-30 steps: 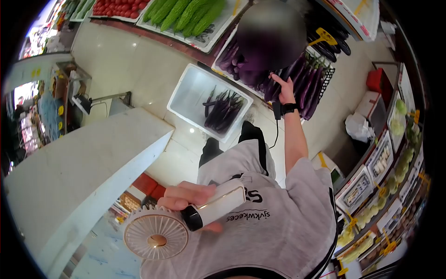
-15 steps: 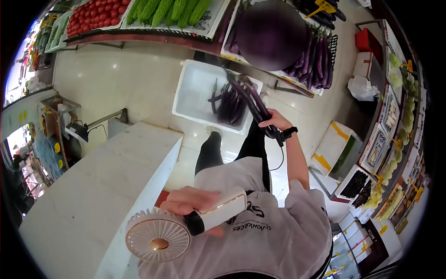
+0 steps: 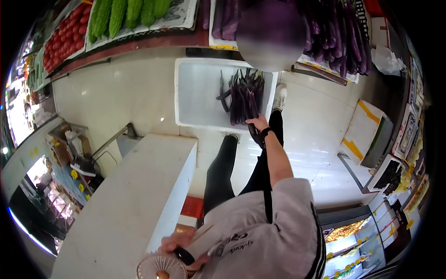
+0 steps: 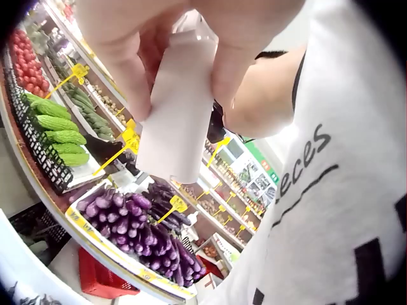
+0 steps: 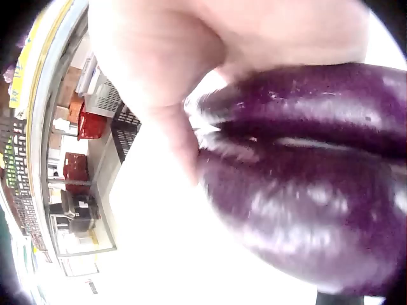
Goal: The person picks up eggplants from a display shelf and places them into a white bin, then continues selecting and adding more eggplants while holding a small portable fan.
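Note:
My right hand [image 3: 260, 122] grips long purple eggplants [image 5: 292, 210] over the near side of a white foam box [image 3: 199, 104] on the floor. Two of them show large in the right wrist view, side by side, the fingers [image 5: 181, 140] wrapped over them. Inside the box, more dark eggplants [image 3: 238, 100] lie bunched toward the right, stems to the far side; the held ones overlap this bunch in the head view. At the chest, my left hand [image 3: 180, 241] holds a small white fan [image 3: 160, 269] by its handle [image 4: 181, 108].
Behind the box runs a display stand with a tray of eggplants [image 3: 337, 39], bitter melons [image 3: 134, 13] and tomatoes [image 3: 69, 35]. A white counter [image 3: 121, 195] is close on my left. An open foam carton [image 3: 364, 132] stands to the right.
My right hand has come from the eggplant display down to the foam box, bringing eggplants with it. The left hand keeps the fan at the chest, now lower in view.

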{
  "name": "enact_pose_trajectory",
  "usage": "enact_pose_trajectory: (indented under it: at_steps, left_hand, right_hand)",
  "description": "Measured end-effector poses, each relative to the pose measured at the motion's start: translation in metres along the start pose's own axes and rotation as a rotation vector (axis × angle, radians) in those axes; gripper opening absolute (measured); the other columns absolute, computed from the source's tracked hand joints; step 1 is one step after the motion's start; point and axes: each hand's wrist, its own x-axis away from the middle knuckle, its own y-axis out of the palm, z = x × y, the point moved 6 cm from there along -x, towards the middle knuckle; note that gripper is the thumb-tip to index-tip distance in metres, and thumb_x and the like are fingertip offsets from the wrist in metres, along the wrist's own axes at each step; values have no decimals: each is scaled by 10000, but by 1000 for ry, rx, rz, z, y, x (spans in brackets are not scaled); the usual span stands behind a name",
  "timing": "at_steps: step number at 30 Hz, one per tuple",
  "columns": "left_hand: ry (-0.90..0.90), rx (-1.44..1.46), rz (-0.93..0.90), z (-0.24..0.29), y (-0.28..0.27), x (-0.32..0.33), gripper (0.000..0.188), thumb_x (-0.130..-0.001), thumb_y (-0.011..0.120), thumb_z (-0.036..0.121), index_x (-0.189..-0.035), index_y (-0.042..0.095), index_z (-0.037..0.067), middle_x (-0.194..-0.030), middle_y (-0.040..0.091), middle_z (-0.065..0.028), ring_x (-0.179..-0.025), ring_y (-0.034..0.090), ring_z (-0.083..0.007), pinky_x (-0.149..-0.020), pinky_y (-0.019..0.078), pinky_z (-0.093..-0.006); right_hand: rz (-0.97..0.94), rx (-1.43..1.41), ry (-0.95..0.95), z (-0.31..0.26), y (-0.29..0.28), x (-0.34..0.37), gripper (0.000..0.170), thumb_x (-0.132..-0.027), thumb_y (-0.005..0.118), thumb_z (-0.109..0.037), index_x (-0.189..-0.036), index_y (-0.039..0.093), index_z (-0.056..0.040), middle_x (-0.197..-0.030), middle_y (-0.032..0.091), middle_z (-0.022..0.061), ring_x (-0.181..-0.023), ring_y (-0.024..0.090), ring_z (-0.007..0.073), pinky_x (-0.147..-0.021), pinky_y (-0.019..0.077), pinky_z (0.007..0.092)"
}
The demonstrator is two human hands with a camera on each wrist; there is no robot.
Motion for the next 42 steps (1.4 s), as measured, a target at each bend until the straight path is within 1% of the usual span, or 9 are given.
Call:
enact_pose_trajectory:
  at_steps: [1, 6, 13, 17, 24, 29, 33, 35, 42]
  left_hand:
    - [66, 82, 177, -18, -10, 12, 921, -564, 954, 164, -1296, 397, 141, -1131, 469, -44, -1047, 572, -254, -936, 512, -442]
    - [61, -144, 21, -44, -11, 8, 949, -566, 952, 178, -1316, 373, 123, -1111, 480, -68, -1018, 583, -266, -906, 530, -448]
    - [135, -140, -225, 11, 30, -9, 949, -576, 946, 177, -1322, 363, 114, -1098, 487, -81, -1001, 589, -272, -891, 538, -447]
    - [212, -77, -362, 68, 68, -17, 945, -582, 942, 175, -1323, 359, 110, -1092, 490, -86, -994, 592, -275, -885, 542, -446]
    - [338, 4, -432, 174, 139, -13, 938, -594, 935, 171, -1326, 353, 104, -1082, 496, -96, -980, 598, -281, -875, 547, -444]
    - [554, 250, -483, 244, 194, -1, 927, -591, 931, 97, -1318, 355, 95, -1075, 496, -104, -952, 592, -293, -878, 545, -450]
    - [666, 545, -323, 296, 220, 34, 716, -645, 869, -14, -1232, 464, 43, -1074, 554, -165, -999, 605, -362, -871, 553, -529]
    - [741, 524, -589, 305, 226, 23, 594, -654, 854, -32, -1144, 522, 21, -1058, 589, -183, -996, 619, -373, -853, 565, -522]
    - [980, 316, -133, 329, 221, 90, 472, -627, 865, -51, -1014, 597, -6, -945, 659, -193, -902, 673, -371, -807, 594, -482]
  right_hand:
    - [63, -12, -42, 21, 0, -25, 567, -598, 835, -148, -1077, 627, 75, -1007, 693, 182, -931, 661, 306, -861, 500, 353]
    - [367, 476, -23, -17, 8, -5, 1023, -676, 814, -395, -1396, 284, 102, -1308, 541, 264, -1203, 539, 384, -1007, 436, 397]
    - [175, 622, -151, -38, 7, 38, 825, -767, 687, -365, -1379, 340, 66, -1126, 608, 315, -1083, 579, 449, -951, 470, 480]
    - [107, 759, -97, -64, -43, 90, 589, -817, 594, -170, -1335, 393, 25, -1022, 651, 291, -1025, 619, 424, -899, 508, 469]
    - [159, 884, -68, -117, -174, 165, 727, -713, 649, -184, -1384, 409, -40, -1186, 516, 323, -1119, 527, 471, -1000, 463, 455]
    - [57, 819, -122, -118, -271, 145, 388, -725, 571, -233, -1022, 678, -7, -1116, 644, 238, -1060, 604, 400, -918, 493, 447]
    - [-342, 1618, -414, -120, -319, 92, 241, -703, 642, -260, -833, 736, -80, -908, 694, 175, -894, 652, 349, -794, 519, 466]
    - [-594, 1841, -449, -109, -331, 75, 270, -691, 693, -276, -929, 737, -157, -956, 707, 110, -895, 660, 335, -803, 540, 434]
    - [-577, 2141, -583, -235, -335, 121, 270, -692, 730, -289, -925, 737, -154, -906, 699, 114, -913, 656, 322, -795, 530, 437]
